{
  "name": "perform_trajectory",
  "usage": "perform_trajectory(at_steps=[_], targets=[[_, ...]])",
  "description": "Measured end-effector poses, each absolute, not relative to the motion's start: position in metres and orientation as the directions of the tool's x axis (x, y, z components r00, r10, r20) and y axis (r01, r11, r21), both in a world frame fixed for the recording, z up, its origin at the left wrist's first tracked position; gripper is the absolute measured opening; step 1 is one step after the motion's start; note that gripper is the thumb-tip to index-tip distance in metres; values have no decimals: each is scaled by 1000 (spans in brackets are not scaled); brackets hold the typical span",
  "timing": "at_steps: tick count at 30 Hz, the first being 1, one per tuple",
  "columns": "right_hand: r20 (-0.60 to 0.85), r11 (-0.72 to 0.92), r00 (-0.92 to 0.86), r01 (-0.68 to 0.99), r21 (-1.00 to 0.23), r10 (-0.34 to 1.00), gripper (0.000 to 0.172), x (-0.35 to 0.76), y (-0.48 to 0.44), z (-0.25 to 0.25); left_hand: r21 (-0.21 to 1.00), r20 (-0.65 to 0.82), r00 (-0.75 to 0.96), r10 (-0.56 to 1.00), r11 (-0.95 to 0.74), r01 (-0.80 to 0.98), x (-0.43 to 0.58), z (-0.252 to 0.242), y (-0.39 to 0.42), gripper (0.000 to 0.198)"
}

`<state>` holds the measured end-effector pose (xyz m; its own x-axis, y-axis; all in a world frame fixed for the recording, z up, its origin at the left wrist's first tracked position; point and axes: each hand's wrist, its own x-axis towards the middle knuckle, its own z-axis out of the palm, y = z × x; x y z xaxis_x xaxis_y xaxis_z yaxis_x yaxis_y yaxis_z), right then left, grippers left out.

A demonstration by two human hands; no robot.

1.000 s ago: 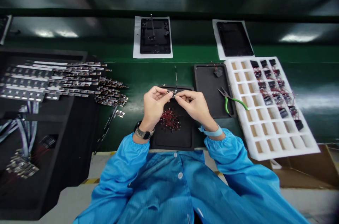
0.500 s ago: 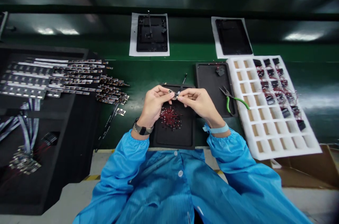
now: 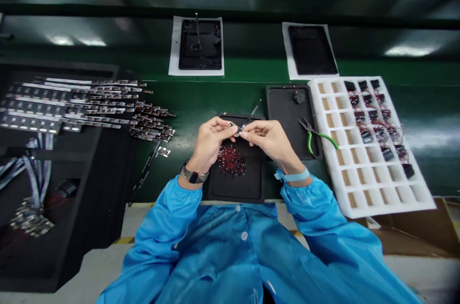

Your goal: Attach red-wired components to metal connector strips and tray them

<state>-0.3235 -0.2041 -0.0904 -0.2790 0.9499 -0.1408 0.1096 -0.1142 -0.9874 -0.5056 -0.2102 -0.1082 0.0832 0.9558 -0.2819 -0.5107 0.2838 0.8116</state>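
Observation:
Between both hands, above a black tray (image 3: 237, 191), is a small circuit board (image 3: 237, 133) with a thin dark flex strip (image 3: 255, 108) reaching up and right. My left hand (image 3: 211, 143) pinches the board's left side between thumb and fingers. From the right, my right hand (image 3: 266, 141) pinches the board where the strip joins it. Fingertips cover most of the board, so its details cannot be made out. Just below the hands, a heap of small parts with red wires (image 3: 232, 160) lies in the tray.
Green-handled pliers (image 3: 312, 137) lie across a second black tray (image 3: 283, 146). Beside it is a white foam tray (image 3: 362, 198) with black wired parts in some cells. Flex boards (image 3: 151, 122) spread from a black bin (image 3: 104, 170) on the left. Two tablet-like panels (image 3: 200, 57) (image 3: 312, 50) lie behind.
Both panels on white sheets at the back have slid a little left. The flex strip now leans further right. My hands keep their pinch in nearly the same place.

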Motion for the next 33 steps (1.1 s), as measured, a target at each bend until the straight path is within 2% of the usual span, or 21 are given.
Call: perform_trajectory(at_steps=[4,8,10,12,15,18,22,25,29,33], targets=[[-95,-40,-312,178,-983,945,34,-319,-202,-87,825,-262,47,964,249,-508,-507,-105,-208,37],[51,138,-211,419,-897,976,21,-308,-197,-87,827,-165,-109,980,77,-556,-524,-96,-200,35],[54,142,-164,590,-795,985,17,-307,-197,-92,810,-141,-186,972,5,-587,-537,-91,-196,34],[43,168,-184,749,-641,982,14,-312,-200,-101,804,-136,-235,962,-32,-593,-548,-87,-193,32],[102,218,-193,872,-438,976,13,-326,-204,-114,818,-122,-276,953,-61,-572,-557,-84,-192,32],[120,204,-169,882,-425,978,9,-338,-205,-120,830,-99,-270,958,-70,-553,-558,-83,-192,32],[93,209,-188,833,-513,978,6,-345,-200,-120,831,-87,-255,963,-71,-552,-553,-82,-187,34],[132,238,-199,786,-570,971,8,-344,-196,-121,839,-71,-231,970,-67,-540,-549,-80,-179,33],[195,249,-173,837,-488,965,18,-342,-194,-126,861,-18,-222,975,-97,-498,-547,-81,-169,31],[146,276,-236,853,-443,961,23,-346,-196,-132,863,-57,-231,971,-68,-501,-548,-86,-168,28]])
